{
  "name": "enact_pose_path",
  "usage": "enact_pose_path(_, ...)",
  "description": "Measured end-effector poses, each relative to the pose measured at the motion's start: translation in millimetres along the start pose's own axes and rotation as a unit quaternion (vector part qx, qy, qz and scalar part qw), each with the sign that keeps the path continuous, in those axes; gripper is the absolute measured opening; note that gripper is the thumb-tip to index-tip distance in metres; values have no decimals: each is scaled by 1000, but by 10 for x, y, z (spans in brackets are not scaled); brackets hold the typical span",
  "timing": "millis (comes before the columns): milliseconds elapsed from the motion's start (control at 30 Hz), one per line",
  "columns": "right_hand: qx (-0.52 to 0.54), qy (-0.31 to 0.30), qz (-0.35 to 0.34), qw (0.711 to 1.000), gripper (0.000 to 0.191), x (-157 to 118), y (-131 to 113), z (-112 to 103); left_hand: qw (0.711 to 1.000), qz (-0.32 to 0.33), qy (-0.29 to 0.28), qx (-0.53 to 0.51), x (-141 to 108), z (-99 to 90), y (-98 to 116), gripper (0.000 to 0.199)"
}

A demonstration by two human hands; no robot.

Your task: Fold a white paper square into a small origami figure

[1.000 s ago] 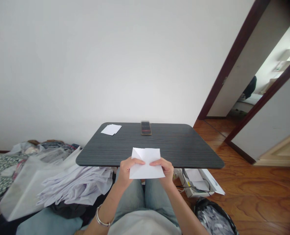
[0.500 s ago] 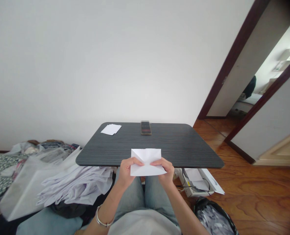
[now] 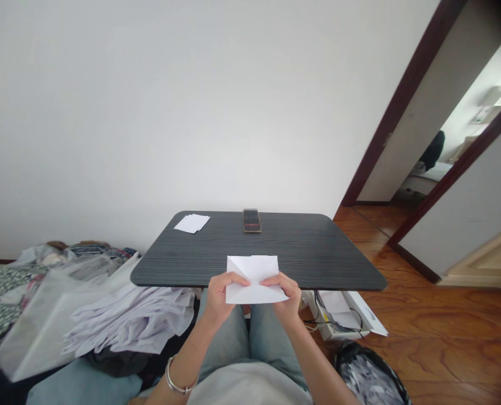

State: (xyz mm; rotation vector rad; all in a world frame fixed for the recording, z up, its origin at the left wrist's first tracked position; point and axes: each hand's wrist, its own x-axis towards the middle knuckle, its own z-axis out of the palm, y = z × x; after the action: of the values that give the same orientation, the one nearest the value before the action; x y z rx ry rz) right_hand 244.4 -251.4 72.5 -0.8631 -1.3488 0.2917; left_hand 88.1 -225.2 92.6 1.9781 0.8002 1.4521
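Observation:
A white sheet of paper with crease lines is held up over the near edge of the dark table. My left hand grips its left side, thumb lying on the front face. On the opposite side, my right hand pinches the paper the same way, its thumb pointing toward the middle. The other fingers of both hands are hidden behind the paper. A small stack of white paper lies at the table's far left corner. At the back middle rests a dark rectangular object, perhaps a phone.
Left of the table are a heap of white cloth or paper, a translucent bag and clothes. Under the right side sits a white box with cables. A black bag of paper scraps stands on the wooden floor. A wall rises behind the table.

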Motion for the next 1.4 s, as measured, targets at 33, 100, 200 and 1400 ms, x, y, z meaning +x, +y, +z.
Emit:
enact_pose_path(33, -1, 0, 2, 1000, 11, 0, 0, 2, 1000, 3, -5, 4, 2, -5, 3, 14)
enact_pose_path(100, -4, 2, 5, 1000, 12, 1, -3, 5, 1000, 12, -14, 14, 6, -18, 1, 15)
enact_pose_path(200, -7, 3, 5, 1000, 10, 3, -10, 11, 999, 28, -23, 32, 3, -34, -23, 16)
enact_pose_path(1400, 139, 64, 290, 945, 21, 31, -89, 202, 925, -277, 81, -247, 5, 205, 37, 29)
